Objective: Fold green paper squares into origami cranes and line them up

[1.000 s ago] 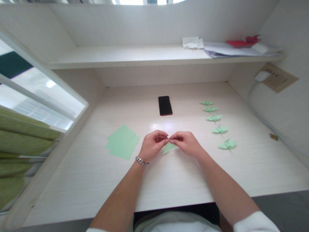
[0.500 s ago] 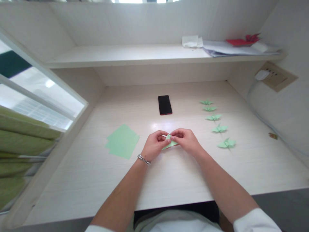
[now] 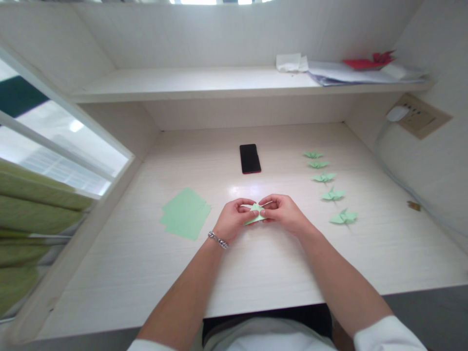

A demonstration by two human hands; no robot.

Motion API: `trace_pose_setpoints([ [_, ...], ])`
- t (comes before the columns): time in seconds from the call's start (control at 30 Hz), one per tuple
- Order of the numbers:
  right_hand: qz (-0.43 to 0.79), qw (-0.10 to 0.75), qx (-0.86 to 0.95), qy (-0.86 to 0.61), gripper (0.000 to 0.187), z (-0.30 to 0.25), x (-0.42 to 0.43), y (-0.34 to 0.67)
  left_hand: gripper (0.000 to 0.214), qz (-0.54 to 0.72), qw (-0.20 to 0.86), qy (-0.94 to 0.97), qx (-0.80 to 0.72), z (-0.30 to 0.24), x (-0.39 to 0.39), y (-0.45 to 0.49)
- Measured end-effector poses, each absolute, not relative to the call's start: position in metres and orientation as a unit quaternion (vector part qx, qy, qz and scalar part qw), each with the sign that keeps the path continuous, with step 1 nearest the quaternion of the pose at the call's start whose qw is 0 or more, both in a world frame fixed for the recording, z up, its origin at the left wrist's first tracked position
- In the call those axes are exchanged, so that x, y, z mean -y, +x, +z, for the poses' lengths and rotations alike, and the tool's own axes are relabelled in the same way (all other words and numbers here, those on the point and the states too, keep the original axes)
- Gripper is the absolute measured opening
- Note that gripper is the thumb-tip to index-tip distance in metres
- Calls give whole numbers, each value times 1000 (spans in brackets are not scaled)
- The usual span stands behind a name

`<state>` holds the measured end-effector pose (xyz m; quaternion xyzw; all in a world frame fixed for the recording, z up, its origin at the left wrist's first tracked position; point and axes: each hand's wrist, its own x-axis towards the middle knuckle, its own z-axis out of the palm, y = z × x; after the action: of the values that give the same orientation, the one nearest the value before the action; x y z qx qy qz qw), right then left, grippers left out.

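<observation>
My left hand (image 3: 233, 220) and my right hand (image 3: 284, 212) meet at the middle of the desk, both pinched on a small folded piece of green paper (image 3: 255, 214). The paper sits between my fingertips just above the desk top (image 3: 256, 263); its folds are partly hidden by my fingers. A silver bracelet (image 3: 218, 240) circles my left wrist.
A stack of green paper sheets (image 3: 185, 214) lies to the left. Several finished green paper cranes (image 3: 331, 195) stand in a row at the right. A black phone (image 3: 250, 158) lies further back. The shelf (image 3: 204, 84) above holds white papers and a red folded shape (image 3: 369, 62).
The hands have moved slightly away from me and turned the green paper; its point, which hung down towards me a second ago, now lies between the fingertips.
</observation>
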<state>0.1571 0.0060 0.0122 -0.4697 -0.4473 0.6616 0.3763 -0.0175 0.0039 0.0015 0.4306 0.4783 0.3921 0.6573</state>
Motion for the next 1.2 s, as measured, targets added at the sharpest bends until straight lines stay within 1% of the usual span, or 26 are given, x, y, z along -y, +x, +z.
trace_pose_setpoints([
  [0.27, 695, 376, 403, -462, 34, 11, -7, 158, 41, 382, 687, 392, -478, 1, -5, -19],
  [0.5, 677, 379, 413, -476, 30, 11, -5, 153, 45, 357, 698, 380, -491, 6, -4, -18],
  [0.73, 680, 365, 420, -477, 25, 10, -6, 155, 46, 377, 653, 431, -496, 7, -4, -22],
  [0.93, 664, 382, 429, -478, 25, 7, -7, 156, 48, 383, 660, 422, -490, 7, -3, -20],
  [1.2, 687, 358, 410, -482, 21, 15, -11, 170, 49, 385, 654, 425, -493, 8, -5, -23],
])
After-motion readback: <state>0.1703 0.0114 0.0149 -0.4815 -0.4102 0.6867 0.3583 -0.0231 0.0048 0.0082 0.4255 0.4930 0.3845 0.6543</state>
